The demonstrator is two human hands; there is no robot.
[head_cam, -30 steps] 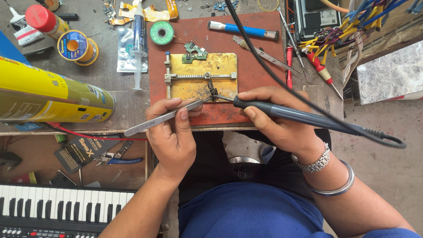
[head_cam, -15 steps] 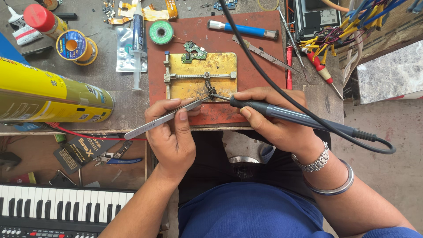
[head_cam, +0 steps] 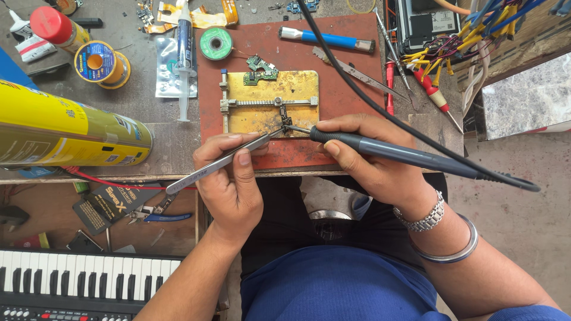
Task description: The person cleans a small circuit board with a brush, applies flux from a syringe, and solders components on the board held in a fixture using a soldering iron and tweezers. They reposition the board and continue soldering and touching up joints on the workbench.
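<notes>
- Keyboard keys point(head_cam: 77, 276), black and white, are seen nearest, at seven o'clock from the hands, on a level below the bench.
- The left hand point(head_cam: 229, 178) is closed in a pinch on steel tweezers point(head_cam: 217, 163), whose tips are aimed toward one o'clock.
- The right hand point(head_cam: 369, 157) is wrapped shut around a grey soldering iron point(head_cam: 392, 151); its tip is pointed to nine o'clock and its black cable point(head_cam: 357, 83) is trailed off toward twelve.
- Both tips are met at a small clamped part point(head_cam: 285, 122), just at twelve o'clock of the left thumb, on a brass holder plate point(head_cam: 256, 110).
- A red mat point(head_cam: 345, 65) is laid beneath the plate.
- A yellow spray can point(head_cam: 65, 131) is lain at nine o'clock.
- A solder spool point(head_cam: 98, 62) and a green tape roll point(head_cam: 215, 43) are placed farthest, near eleven.
</notes>
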